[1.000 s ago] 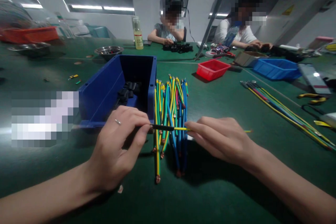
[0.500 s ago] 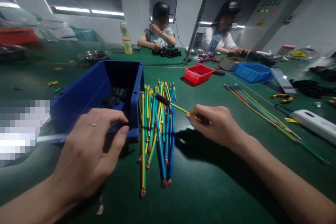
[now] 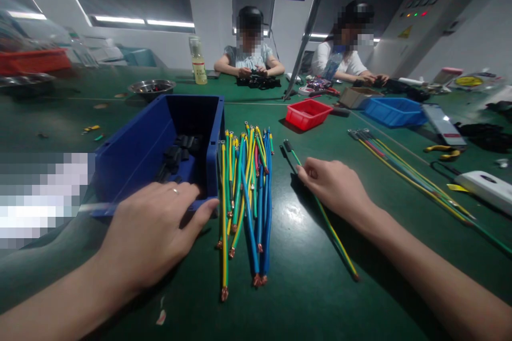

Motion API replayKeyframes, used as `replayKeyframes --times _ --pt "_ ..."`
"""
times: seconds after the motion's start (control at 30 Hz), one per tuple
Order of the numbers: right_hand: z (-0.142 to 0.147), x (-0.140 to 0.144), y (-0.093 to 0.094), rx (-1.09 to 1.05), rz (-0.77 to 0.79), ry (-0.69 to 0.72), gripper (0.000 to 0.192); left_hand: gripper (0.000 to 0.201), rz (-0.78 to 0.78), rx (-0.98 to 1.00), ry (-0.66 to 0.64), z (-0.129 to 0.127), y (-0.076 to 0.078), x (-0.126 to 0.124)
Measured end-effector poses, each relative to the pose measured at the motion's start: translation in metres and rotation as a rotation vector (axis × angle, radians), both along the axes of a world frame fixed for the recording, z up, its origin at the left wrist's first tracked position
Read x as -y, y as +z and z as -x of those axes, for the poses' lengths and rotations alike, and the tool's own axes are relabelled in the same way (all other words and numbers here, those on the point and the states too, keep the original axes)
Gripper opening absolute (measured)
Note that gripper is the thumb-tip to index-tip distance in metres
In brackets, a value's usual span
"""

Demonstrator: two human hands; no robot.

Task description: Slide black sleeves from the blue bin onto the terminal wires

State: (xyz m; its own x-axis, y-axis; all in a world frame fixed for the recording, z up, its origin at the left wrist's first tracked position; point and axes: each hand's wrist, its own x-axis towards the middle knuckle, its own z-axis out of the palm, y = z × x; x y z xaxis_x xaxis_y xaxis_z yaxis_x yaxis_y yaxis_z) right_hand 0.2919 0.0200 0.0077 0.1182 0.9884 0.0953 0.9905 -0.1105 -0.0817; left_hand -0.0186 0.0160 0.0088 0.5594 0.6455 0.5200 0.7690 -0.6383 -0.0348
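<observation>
My right hand (image 3: 334, 184) pinches a yellow-green wire (image 3: 334, 232) near its upper end, which carries a black sleeve (image 3: 288, 145). Its bare copper end points down toward me, near the table. At the front lip of a dark blue bin (image 3: 124, 157) is my left hand (image 3: 156, 218), its thumb stretched along the lip and apart from the fingers. Those fingertips are partly hidden at the bin's opening. Small black pieces (image 3: 176, 154) lie inside the bin. Between my hands lies a bundle of blue and yellow-green wires (image 3: 246, 197) with ring terminals at the far ends.
A red tray (image 3: 308, 115) and a blue tray (image 3: 394, 112) stand farther back. More wires (image 3: 412, 173) lie at right, near a white power strip (image 3: 488, 186). A metal bowl (image 3: 152, 88) is behind the bin. Two people sit across the green table (image 3: 296, 298).
My right hand has swung the wire away from the bundle and lowered it to the right. My left hand has moved right, onto the bin's lip. The view has shifted slightly.
</observation>
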Motion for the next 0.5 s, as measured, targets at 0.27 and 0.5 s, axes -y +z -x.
replayKeyframes --times 0.27,0.5 --pt "-0.008 0.001 0.006 -0.029 0.138 0.031 0.039 0.045 -0.008 -0.005 -0.007 0.0 0.0 -0.001" --pt "-0.029 0.001 0.013 -0.292 0.334 0.208 0.032 0.048 0.042 -0.077 0.035 0.0 0.0 0.001"
